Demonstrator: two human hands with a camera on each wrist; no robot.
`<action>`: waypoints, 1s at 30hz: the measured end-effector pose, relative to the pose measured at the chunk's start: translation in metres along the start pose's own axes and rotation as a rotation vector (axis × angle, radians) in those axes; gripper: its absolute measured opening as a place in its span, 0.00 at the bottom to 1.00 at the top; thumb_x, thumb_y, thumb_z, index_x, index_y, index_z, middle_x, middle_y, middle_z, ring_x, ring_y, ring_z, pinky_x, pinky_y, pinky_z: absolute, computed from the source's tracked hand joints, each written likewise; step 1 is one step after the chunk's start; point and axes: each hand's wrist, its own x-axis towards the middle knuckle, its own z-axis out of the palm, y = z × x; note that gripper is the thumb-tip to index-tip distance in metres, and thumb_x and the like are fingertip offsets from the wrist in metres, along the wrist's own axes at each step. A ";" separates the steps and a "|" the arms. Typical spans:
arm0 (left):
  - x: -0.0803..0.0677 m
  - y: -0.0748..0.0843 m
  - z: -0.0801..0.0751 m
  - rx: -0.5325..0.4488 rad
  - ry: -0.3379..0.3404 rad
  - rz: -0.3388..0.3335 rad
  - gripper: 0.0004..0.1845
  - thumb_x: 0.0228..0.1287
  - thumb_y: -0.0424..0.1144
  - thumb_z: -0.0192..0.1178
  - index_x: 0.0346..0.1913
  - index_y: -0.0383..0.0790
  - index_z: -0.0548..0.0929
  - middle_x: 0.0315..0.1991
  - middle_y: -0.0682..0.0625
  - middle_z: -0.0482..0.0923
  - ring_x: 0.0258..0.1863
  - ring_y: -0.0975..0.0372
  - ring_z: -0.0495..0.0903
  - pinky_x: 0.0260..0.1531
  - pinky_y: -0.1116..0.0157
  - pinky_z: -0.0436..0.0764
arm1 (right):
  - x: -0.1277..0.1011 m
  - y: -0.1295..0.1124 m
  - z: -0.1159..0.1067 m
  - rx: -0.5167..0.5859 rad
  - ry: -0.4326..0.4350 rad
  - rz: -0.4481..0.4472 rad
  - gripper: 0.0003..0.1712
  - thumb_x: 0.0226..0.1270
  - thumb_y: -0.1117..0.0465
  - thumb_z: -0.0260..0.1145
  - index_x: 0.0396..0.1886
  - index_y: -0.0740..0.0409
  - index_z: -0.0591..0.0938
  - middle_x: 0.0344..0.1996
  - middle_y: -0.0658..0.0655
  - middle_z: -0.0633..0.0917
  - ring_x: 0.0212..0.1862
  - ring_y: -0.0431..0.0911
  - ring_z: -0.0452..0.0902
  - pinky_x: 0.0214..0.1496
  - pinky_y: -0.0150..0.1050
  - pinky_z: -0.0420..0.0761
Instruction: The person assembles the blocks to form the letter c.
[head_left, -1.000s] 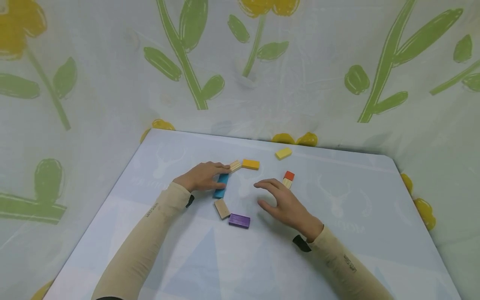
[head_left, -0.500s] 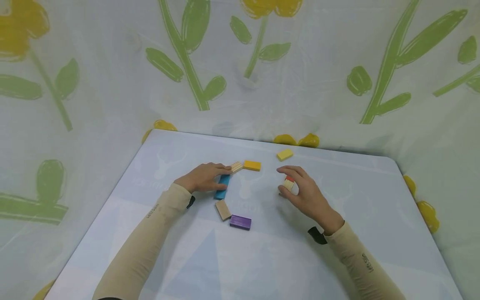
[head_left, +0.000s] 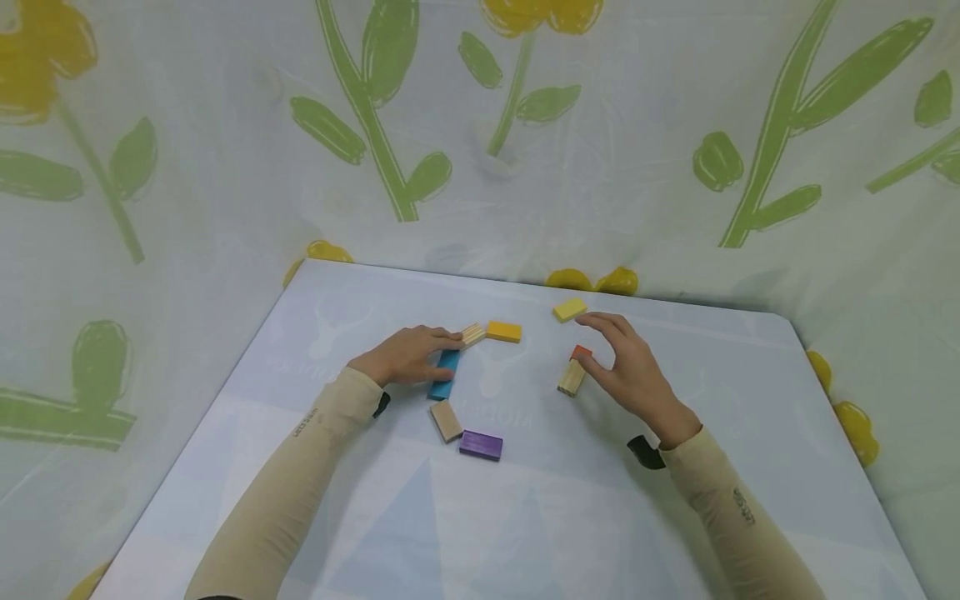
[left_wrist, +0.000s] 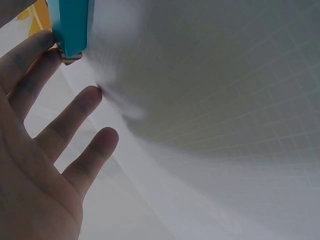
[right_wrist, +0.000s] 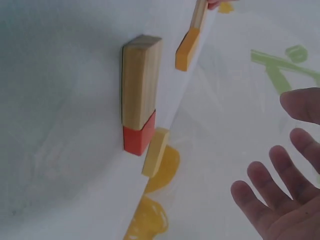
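My left hand [head_left: 429, 346] lies flat on the table, fingers straight. Its fingers rest beside and partly over a blue block [head_left: 444, 375], and the fingertips reach a ridged natural-wood block [head_left: 472, 334]. In the left wrist view the blue block [left_wrist: 72, 25] sits at the fingertips [left_wrist: 80, 107]. My right hand [head_left: 609, 350] hovers open with spread fingers just right of a red block [head_left: 580, 352] and a plain wood block [head_left: 572, 378], which lie end to end. The right wrist view shows this wood block [right_wrist: 140, 80] and red block [right_wrist: 139, 137] apart from the fingers [right_wrist: 272, 182].
An orange-yellow block [head_left: 503, 331] lies beside the ridged one. A pale yellow block [head_left: 570, 309] sits near the table's far edge [head_left: 675, 298]. A tan block [head_left: 446, 419] and a purple block [head_left: 480, 444] lie nearer me. A flower-print cloth hangs behind.
My right hand swung from the table's middle to the red and wood pair, took hold of it, then let go. The wood block now lies longer and angled. The left hand stayed put.
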 end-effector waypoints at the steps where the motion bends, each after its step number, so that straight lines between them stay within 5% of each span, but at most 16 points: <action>1: 0.000 0.000 0.000 0.001 -0.001 0.001 0.31 0.62 0.56 0.57 0.67 0.51 0.68 0.68 0.54 0.62 0.66 0.53 0.61 0.63 0.53 0.62 | 0.001 0.002 -0.001 -0.002 -0.003 0.003 0.32 0.54 0.62 0.72 0.61 0.53 0.73 0.58 0.52 0.72 0.61 0.47 0.67 0.58 0.46 0.70; 13: 0.000 -0.002 0.000 0.015 -0.003 -0.004 0.31 0.61 0.56 0.57 0.67 0.53 0.68 0.68 0.56 0.61 0.66 0.54 0.61 0.63 0.53 0.62 | 0.020 0.024 -0.005 -0.031 -0.120 0.079 0.33 0.58 0.60 0.69 0.64 0.53 0.69 0.61 0.54 0.69 0.62 0.49 0.64 0.60 0.51 0.69; 25: 0.002 -0.004 0.002 0.007 0.012 0.012 0.31 0.61 0.55 0.58 0.67 0.52 0.68 0.68 0.56 0.61 0.66 0.54 0.62 0.63 0.53 0.62 | 0.040 0.054 0.007 -0.013 -0.165 0.133 0.32 0.58 0.62 0.69 0.63 0.50 0.70 0.57 0.53 0.72 0.54 0.49 0.69 0.53 0.51 0.75; 30: 0.002 -0.005 0.003 0.002 0.010 0.008 0.31 0.61 0.55 0.58 0.67 0.52 0.68 0.68 0.56 0.61 0.66 0.54 0.61 0.63 0.53 0.62 | 0.047 0.065 0.017 -0.036 -0.231 0.151 0.33 0.59 0.62 0.68 0.64 0.48 0.68 0.59 0.53 0.72 0.57 0.49 0.68 0.57 0.50 0.73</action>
